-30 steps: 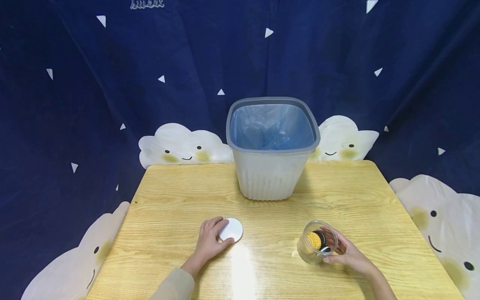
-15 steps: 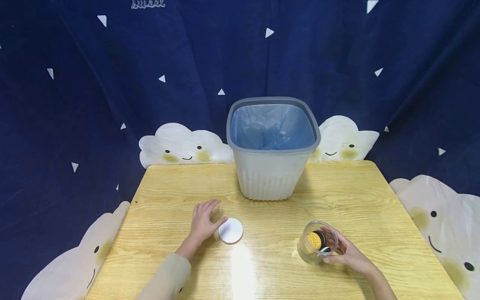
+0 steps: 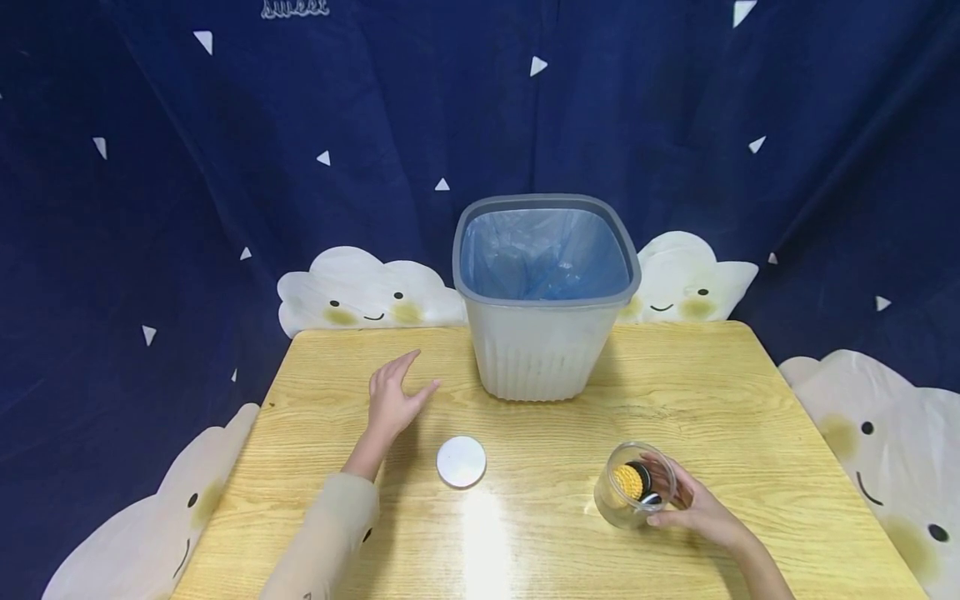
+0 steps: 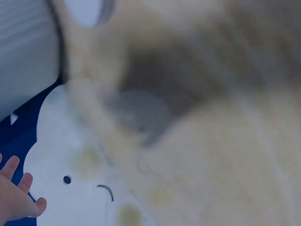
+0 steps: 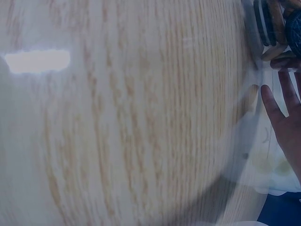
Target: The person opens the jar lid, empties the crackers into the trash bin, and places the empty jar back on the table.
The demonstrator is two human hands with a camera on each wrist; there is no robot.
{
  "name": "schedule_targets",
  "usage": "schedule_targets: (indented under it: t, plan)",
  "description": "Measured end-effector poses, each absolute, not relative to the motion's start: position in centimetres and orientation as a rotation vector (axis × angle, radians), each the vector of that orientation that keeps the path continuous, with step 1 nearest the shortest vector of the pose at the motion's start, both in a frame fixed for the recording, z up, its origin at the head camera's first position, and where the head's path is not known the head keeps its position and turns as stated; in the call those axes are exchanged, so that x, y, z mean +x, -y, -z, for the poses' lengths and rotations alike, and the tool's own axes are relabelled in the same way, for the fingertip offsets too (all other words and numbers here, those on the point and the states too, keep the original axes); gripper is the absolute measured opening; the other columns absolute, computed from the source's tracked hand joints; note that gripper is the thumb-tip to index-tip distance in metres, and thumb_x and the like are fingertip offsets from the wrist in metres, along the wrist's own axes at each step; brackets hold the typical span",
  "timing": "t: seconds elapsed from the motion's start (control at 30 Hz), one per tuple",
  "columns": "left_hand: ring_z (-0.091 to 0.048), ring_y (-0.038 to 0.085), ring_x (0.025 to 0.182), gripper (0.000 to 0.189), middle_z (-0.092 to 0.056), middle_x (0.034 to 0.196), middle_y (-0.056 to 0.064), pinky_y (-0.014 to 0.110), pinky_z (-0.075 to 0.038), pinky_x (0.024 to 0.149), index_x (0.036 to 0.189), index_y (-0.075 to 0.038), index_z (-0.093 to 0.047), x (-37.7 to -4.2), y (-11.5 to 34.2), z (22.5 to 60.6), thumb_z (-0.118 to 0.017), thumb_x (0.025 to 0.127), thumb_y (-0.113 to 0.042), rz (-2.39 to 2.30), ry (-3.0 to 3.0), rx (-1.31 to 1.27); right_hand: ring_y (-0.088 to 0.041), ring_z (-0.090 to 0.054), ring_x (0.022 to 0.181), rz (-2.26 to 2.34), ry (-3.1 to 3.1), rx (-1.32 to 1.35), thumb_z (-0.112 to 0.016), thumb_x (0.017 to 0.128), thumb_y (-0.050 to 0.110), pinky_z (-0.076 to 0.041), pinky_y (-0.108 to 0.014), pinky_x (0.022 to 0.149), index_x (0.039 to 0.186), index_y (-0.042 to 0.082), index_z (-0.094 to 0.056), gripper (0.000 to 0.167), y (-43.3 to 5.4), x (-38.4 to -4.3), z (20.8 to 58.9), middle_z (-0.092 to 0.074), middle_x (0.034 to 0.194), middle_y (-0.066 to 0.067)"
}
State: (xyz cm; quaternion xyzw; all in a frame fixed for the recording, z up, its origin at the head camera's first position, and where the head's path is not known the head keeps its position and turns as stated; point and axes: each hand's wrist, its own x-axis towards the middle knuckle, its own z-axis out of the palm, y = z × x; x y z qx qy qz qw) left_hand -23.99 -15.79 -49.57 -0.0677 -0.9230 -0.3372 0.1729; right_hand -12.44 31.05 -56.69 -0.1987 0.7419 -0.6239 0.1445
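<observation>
In the head view my left hand is over the left part of the table, fingers spread and holding nothing. A round white disc lies flat on the wood below and to the right of it. My right hand grips a clear plastic cup from its right side, thumb in front. Inside the cup are dark sandwich cookies and a yellow, bumpy round piece. Some dark cookies also show at the top right of the right wrist view.
A whitish bin with a grey rim and a blue bag liner stands at the back middle of the wooden table. Behind hangs a dark blue curtain with white triangles and smiling clouds.
My left hand has let go of the white disc and moved away from it, up and to the left. The disc stays in place. My right hand and the cup have not moved.
</observation>
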Motion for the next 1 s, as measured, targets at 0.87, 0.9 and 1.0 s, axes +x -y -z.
schedule_targets:
  t: [0.87, 0.9, 1.0]
  plan:
    - [-0.034, 0.031, 0.128, 0.060, -0.042, 0.140, 0.009, 0.049, -0.016, 0.106, 0.138, -0.015, -0.041, -29.5, 15.6, 40.9, -0.049, 0.088, -0.049, 0.890, 2.626, -0.126, 0.002, -0.045, 0.117, 1.794, -2.126, -0.557, -0.063, 0.079, -0.005, -0.037, -0.014, 0.092, 0.143, 0.001, -0.020, 0.078, -31.0, -12.4, 56.5, -0.039, 0.135, 0.018]
    - [-0.033, 0.031, 0.128, 0.060, -0.041, 0.140, 0.009, 0.049, -0.016, 0.106, 0.138, -0.015, -0.040, -29.7, 15.5, 40.6, -0.048, 0.089, -0.049, 0.886, 2.632, -0.129, 0.002, -0.045, 0.117, 1.793, -2.125, -0.558, -0.063, 0.079, -0.005, -0.037, -0.014, 0.091, 0.143, 0.001, -0.019, 0.078, -31.0, -12.4, 56.5, -0.039, 0.136, 0.018]
    - [-0.032, 0.031, 0.129, 0.060, -0.041, 0.141, 0.009, 0.049, -0.015, 0.106, 0.139, -0.015, -0.039, -30.3, 15.2, 39.6, -0.046, 0.090, -0.049, 0.895, 2.634, -0.141, 0.002, -0.045, 0.117, 1.795, -2.126, -0.562, -0.063, 0.079, -0.005, -0.037, -0.014, 0.092, 0.143, 0.000, -0.019, 0.078, -31.0, -12.4, 56.5, -0.039, 0.136, 0.018]
